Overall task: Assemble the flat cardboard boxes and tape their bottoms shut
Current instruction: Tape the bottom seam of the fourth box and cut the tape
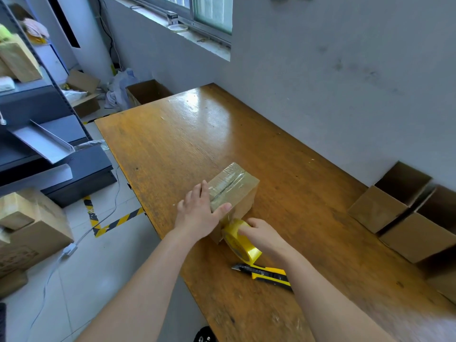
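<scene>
"Well, where does the box [237,191] stand?"

"On the surface [172,134], flaps closed on top. A clear strip runs along the seam [227,185] and over the end nearest the person."

"Hands?"

"Left hand [199,213] lies flat against the box's near-left corner, fingers straight, thumb across the top edge, pressing. Right hand [261,233] is curled round the yellow roll [243,243], which sits tight against the box's near end."

"Step in hand, in your judgement?"

"Finishing the seam strip: carrying it down the end wall before the cut."

"Requirements?"

"Keep the strip taut off the roll and centred on the seam. The left hand should pin the box so it cannot slide, then rub the strip flat from the top downward. Leave a fair tail on the end wall, since a short one may lift. The knife [266,274] lies beyond the roll on the person's side of the box. Fetching it frees a hand, so press the strip down first."

"Other stock?"

"Open boxes [394,213] well to the right of the box, by the wall."
</scene>
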`<state>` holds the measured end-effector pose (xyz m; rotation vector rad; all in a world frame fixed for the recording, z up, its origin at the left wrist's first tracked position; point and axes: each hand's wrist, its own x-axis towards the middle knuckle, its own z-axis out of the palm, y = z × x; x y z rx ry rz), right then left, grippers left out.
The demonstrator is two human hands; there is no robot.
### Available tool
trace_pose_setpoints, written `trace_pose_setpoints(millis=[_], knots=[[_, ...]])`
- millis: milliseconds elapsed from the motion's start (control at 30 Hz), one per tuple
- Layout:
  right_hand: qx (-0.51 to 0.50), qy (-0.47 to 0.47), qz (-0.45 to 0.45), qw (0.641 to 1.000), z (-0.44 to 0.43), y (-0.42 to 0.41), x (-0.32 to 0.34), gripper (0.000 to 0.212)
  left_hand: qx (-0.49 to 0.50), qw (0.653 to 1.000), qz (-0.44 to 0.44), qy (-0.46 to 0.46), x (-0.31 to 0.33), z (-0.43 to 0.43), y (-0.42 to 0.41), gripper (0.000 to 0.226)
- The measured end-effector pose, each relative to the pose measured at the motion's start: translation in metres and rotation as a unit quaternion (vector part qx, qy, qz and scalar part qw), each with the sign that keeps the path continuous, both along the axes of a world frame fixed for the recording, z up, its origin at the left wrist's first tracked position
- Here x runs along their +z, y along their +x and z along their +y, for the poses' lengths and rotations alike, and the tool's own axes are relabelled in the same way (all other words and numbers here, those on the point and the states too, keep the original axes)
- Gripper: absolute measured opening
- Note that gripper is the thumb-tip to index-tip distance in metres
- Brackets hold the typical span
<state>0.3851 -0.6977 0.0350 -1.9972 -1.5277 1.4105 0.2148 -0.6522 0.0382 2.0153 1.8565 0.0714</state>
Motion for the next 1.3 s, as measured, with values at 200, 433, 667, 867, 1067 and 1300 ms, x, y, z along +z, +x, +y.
trace_pose_setpoints(millis=[200, 433, 667, 867, 1067, 1300], knots=[[0.0, -0.01, 0.013, 1.0, 0.005, -0.015, -0.008, 0.031, -0.036, 0.999, -0.014, -0.011, 0.002, 0.009, -0.004, 0.092], [-0.063, -0.045, 0.029, 0.997, 0.022, -0.029, -0.02, 0.033, -0.048, 0.997, 0.04, 0.034, 0.005, 0.009, 0.0, 0.09], [-0.041, -0.013, 0.092, 0.995, 0.011, -0.021, -0.02, 0.037, -0.074, 0.99, 0.114, 0.033, 0.007, 0.012, 0.011, 0.101], [-0.018, -0.028, 0.169, 0.985, 0.0, -0.012, -0.015, 0.027, -0.074, 0.99, 0.122, 0.017, 0.004, 0.016, 0.014, 0.107], [-0.024, -0.037, 0.192, 0.981, -0.003, -0.013, -0.013, 0.03, -0.077, 0.993, 0.094, 0.007, 0.002, 0.025, 0.011, 0.109], [-0.049, -0.036, 0.248, 0.967, -0.002, -0.018, -0.017, 0.029, -0.009, 0.99, -0.045, 0.13, -0.014, 0.015, 0.0, 0.1]])
